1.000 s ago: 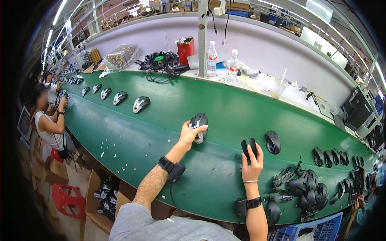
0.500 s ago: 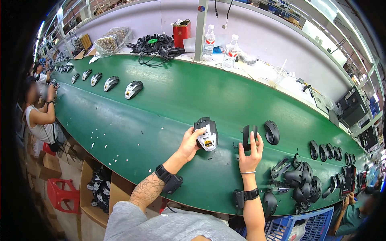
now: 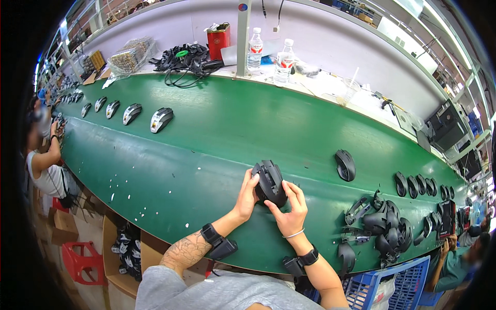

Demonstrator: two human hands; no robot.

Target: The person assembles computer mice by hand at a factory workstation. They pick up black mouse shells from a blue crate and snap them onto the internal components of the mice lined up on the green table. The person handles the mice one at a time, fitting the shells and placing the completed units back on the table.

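Between my two hands is a computer mouse (image 3: 270, 182), with a black top cover over its body. My left hand (image 3: 247, 195) grips its left side, thumb near the upper edge. My right hand (image 3: 290, 209) presses fingers and thumb against the right side and lower end. The mouse is held tilted just above the green bench, and its underside is hidden. To the right, a finished-looking black mouse (image 3: 345, 165) lies by itself. A heap of loose black mouse shells (image 3: 387, 225) sits nearer to me on the right.
Mice with white inner parts (image 3: 161, 120) stand in a row at far left on the green bench (image 3: 222, 119). Black mice (image 3: 412, 185) line the right. A blue crate (image 3: 361, 289) and a cardboard box (image 3: 111, 248) stand below the near edge. People work at both ends.
My right hand has brought the black cover over from the right onto the mouse in my left hand. The white inner part is now covered, and both hands hold the mouse.
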